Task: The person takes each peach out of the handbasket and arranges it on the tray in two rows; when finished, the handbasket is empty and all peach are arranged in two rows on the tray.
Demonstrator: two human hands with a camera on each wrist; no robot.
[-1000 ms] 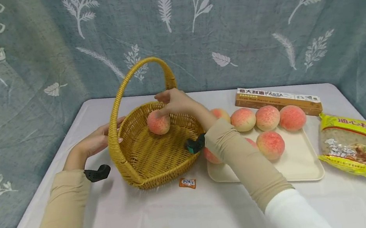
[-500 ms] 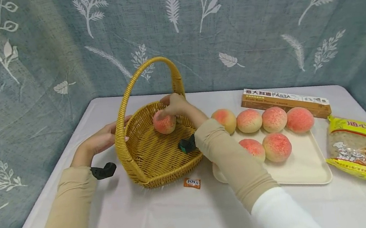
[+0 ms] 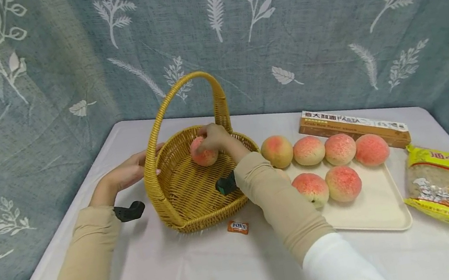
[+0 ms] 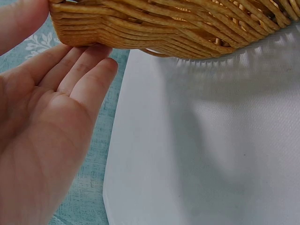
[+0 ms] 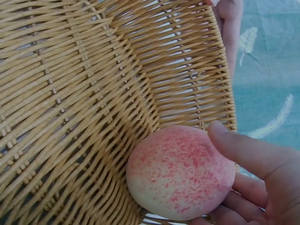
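A yellow woven basket point(image 3: 192, 200) with a tall arched handle stands on the white-covered table. My left hand point(image 3: 126, 172) grips its left side near the foot of the handle. In the left wrist view, the thumb lies at the basket's edge and the straighter fingers point(image 4: 77, 70) support the wicker from outside. Inside the basket, at its back, my right hand point(image 3: 215, 137) holds a pink-and-cream peach point(image 3: 202, 154). The right wrist view shows the thumb on top of this peach point(image 5: 180, 173) and the other fingers partly hidden behind it, close against the basket wall.
Several more peaches point(image 3: 344, 183) sit on a cream tray point(image 3: 376, 209) to the right, partly covered by my right sleeve. Behind the tray lies a pasta box point(image 3: 353, 129); a yellow-ended noodle bag point(image 3: 445, 189) is at far right. A small orange packet point(image 3: 238, 227) lies before the basket.
The head view has shifted, moving the scene slightly right in the frame. My right hand has lowered a little with the peach inside the basket. My left hand keeps its place at the basket.
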